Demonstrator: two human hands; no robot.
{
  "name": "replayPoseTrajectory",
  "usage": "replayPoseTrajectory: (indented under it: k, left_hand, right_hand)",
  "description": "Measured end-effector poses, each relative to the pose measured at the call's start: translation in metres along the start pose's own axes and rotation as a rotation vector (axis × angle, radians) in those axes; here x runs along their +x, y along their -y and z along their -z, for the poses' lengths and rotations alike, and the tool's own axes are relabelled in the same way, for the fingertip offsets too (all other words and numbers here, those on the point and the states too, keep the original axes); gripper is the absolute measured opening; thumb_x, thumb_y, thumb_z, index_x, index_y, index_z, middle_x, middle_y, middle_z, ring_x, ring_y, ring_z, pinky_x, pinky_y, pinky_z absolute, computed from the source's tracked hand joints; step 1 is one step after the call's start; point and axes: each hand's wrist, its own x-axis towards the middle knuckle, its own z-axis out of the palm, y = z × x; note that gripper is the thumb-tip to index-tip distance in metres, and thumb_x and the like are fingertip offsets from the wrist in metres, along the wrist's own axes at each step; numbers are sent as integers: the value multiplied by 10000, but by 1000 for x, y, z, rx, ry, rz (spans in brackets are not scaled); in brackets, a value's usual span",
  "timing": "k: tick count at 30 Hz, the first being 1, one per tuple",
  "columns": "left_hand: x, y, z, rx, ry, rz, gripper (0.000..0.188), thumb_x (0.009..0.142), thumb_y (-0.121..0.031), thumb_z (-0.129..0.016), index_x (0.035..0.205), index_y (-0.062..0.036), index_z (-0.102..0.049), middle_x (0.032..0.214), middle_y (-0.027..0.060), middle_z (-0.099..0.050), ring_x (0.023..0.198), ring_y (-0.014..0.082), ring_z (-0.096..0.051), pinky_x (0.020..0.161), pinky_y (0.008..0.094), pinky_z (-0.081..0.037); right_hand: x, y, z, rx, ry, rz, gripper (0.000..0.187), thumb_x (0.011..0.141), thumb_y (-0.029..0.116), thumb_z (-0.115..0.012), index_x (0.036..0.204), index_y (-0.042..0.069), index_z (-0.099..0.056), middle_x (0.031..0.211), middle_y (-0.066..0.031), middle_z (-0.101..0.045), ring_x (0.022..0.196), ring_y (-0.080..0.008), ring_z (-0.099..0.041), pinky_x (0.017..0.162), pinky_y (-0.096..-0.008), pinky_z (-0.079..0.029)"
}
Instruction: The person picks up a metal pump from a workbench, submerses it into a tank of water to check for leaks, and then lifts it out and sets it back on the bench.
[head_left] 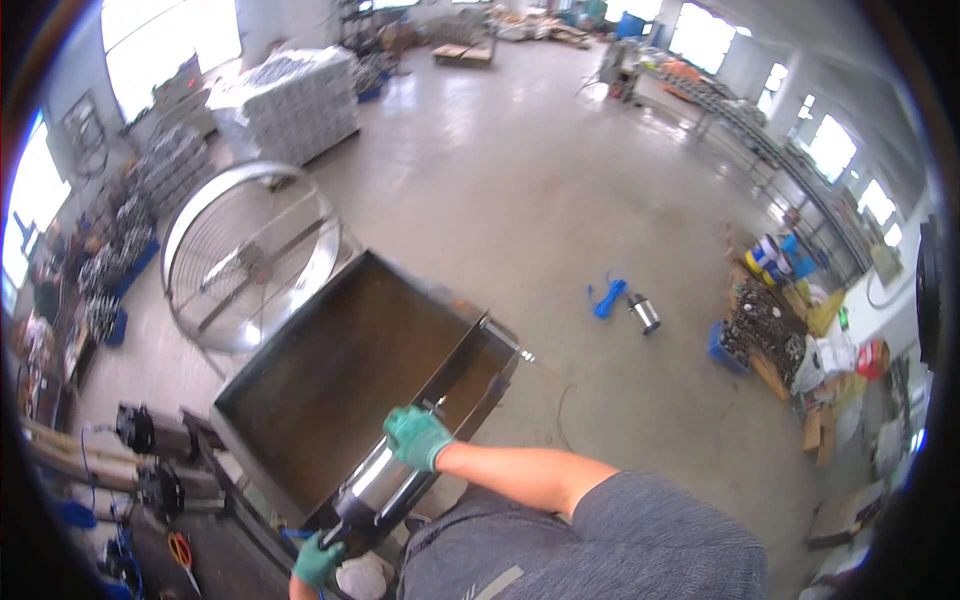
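Observation:
A shiny steel cylinder with black ends (378,486), which looks like a submersible pump, lies slantwise along the near right edge of a large metal tank (290,345). My right hand (417,437), in a green glove, is closed on its upper end. At the lower end my left hand (318,562), gloved in green too, is closed around a narrow black part of the same pump. The gloves partly hide both ends. Brown shows inside the tank, and a narrow side compartment (478,375) runs along its right side.
A big round fan (252,258) stands beyond the tank. On the floor to the right lie a similar steel pump (643,313) and a blue cable (608,298). Orange-handled scissors (181,552) rest on the bench at lower left. Boxes and metal parts (765,325) are piled at right.

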Motion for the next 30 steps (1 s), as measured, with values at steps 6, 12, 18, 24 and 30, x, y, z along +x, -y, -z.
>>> replayPoseTrajectory:
  k: [6,12,18,24,30]
  left_hand:
    - [1,-41,-2,456,31,70,280,921,-285,-726,1061,-43,-723,786,-22,-635,699,88,-520,635,305,-482]
    - [-7,-5,-41,1018,-659,-177,158,813,-161,-721,970,-164,-738,829,143,-725,775,372,-691,721,480,-538]
    - [-6,-12,-33,730,-440,52,372,905,-445,-725,997,-85,-715,760,145,-701,619,268,-679,590,396,-542]
    - [-10,-30,-43,-651,-377,467,561,906,-629,-659,994,-75,-638,766,57,-634,600,176,-582,540,320,-498]
    - [-9,-18,-44,-840,-363,411,430,948,-517,-662,1061,-103,-634,816,55,-650,685,176,-608,605,301,-495]
  right_hand:
    - [-2,-15,-10,-21,-128,75,164,874,214,-615,911,62,-664,1002,-163,-641,936,-363,-617,867,-471,-511]
    - [2,-9,-13,6,-92,68,140,857,186,-626,932,70,-650,1006,-163,-632,960,-373,-616,847,-496,-526]
    - [0,-11,-9,47,-126,75,122,851,145,-641,939,63,-662,1031,-160,-630,976,-385,-614,867,-490,-530]
    - [1,-12,-10,72,-136,89,121,843,128,-656,945,65,-671,1034,-160,-638,967,-388,-616,857,-489,-533]
    - [2,-11,-10,66,-120,79,110,846,125,-658,937,65,-672,1024,-158,-635,966,-383,-617,852,-486,-535]
